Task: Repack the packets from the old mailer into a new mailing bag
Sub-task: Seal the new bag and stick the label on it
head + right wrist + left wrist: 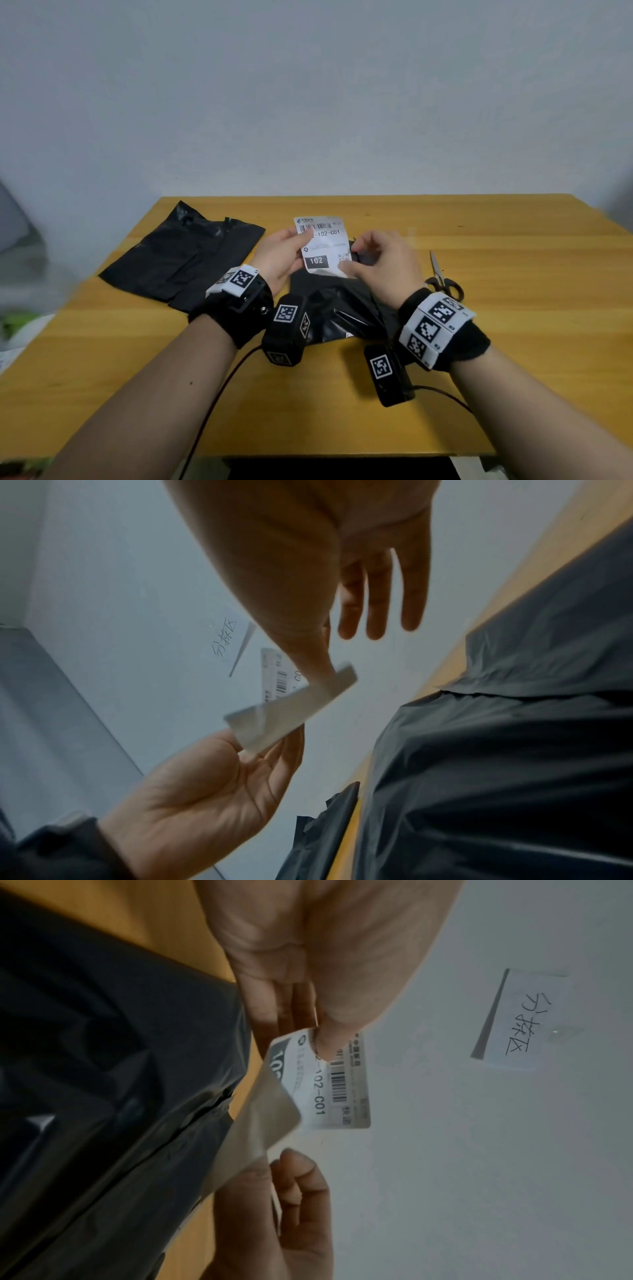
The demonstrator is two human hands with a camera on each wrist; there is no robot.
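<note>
A white shipping label (322, 245) with a barcode and "102" print is held up between both hands. My left hand (301, 236) pinches its upper left edge, thumb on the print (318, 1037). My right hand (352, 265) pinches the lower right corner between thumb and forefinger (325, 674), the other fingers straight. The label (346, 1085) curls at its lower end. Under the hands lies a crumpled black mailer (346, 308), also in the wrist views (103, 1096) (496, 777). A flat black bag (181, 260) lies to the left. No packets show.
Scissors (443, 279) lie on the wooden table (513, 325) just right of my right wrist. A paper note with handwriting (527, 1020) is stuck on the wall behind. Cables run from both wrist cameras toward the front table edge.
</note>
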